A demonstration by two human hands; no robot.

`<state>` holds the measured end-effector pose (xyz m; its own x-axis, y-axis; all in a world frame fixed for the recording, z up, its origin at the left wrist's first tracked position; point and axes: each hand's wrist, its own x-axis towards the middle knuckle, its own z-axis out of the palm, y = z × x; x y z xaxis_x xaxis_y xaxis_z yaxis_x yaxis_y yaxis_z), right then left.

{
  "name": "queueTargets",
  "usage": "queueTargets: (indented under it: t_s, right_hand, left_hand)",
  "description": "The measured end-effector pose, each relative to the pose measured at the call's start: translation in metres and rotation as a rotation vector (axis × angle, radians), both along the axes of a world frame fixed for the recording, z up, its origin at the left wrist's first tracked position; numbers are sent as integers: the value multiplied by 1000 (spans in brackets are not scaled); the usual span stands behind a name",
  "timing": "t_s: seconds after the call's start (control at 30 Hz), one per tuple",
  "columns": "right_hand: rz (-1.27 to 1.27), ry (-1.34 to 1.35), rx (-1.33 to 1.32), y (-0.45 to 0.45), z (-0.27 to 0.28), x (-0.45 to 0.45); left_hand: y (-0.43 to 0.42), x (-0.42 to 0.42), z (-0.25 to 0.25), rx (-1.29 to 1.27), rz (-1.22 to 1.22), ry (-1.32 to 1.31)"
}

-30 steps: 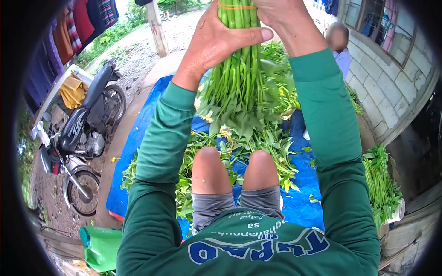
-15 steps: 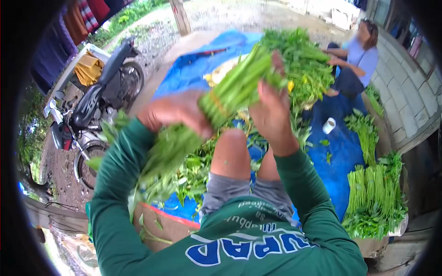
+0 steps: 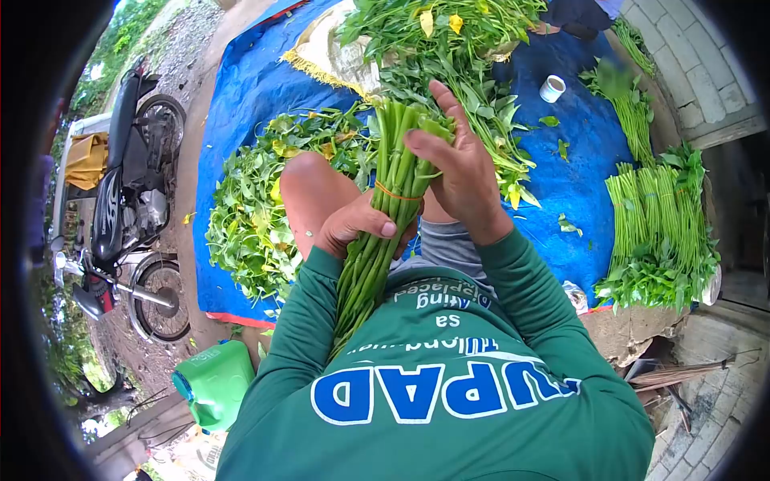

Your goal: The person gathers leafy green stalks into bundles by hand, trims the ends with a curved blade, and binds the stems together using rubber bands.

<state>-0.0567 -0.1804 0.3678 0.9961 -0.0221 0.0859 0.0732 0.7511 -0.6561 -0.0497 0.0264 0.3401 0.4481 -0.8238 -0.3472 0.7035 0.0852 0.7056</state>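
A bundle of green leafy-vegetable stems (image 3: 391, 172), bound by an orange rubber band (image 3: 397, 193), stands slightly tilted before my chest with its cut ends up. Just below the band, my left hand (image 3: 357, 224) is wrapped around the stems, thumb across the front. My right hand (image 3: 465, 164) is at the upper right of the bundle, index finger and thumb spread apart beside the cut ends; its other fingers are partly hidden. The bundle's lower end runs down against my green shirt. Loose leaves and trimmings (image 3: 257, 200) are heaped by my left knee.
A blue tarp (image 3: 561, 184) covers the ground, bearing a large pile of greens (image 3: 441, 36) and a white cup (image 3: 552, 88). Tied bundles (image 3: 654, 216) lie at right. A green jug (image 3: 215, 385) and motorcycle (image 3: 120, 200) are left. Another person's legs (image 3: 573, 16) show at the top.
The bundle has swung from a blurred slant to nearly upright, closer to my body. My left hand has shifted below the band, and the view has tipped downward.
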Motion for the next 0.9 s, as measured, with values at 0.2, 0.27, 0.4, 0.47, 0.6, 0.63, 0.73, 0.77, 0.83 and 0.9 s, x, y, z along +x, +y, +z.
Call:
queueTargets:
  t_s: [0.2,0.27,0.4,0.47,0.6,0.63,0.73,0.77,0.83,0.9]
  right_hand:
    - [76,66,137,-16,-44,6]
    - [157,99,102,-31,-45,7]
    - [-33,188,-259,-57,-16,2]
    - [-109,171,-515,-65,-13,4]
    - [-158,111,-703,-71,0,2]
    - [-138,89,-722,-72,1,2]
    - [-222,-69,-882,-89,-19,11]
    - [-222,-64,-866,-93,-23,10]
    - [-222,-49,-830,-95,-27,5]
    - [-128,57,-833,-91,-26,2]
  left_hand:
    - [-6,6,-9,9,-81,-63]
    - [-7,8,-5,17,-69,-36]
    - [-9,12,0,95,-108,-48]
    - [-17,10,4,117,-98,-84]
    - [-24,16,-1,173,-175,-125]
    - [-25,18,-3,176,-183,-145]
    - [-26,19,-5,180,-199,-172]
    - [-27,19,0,177,-195,-162]
    - [-26,19,2,174,-173,-162]
    - [-27,18,2,168,-145,-185]
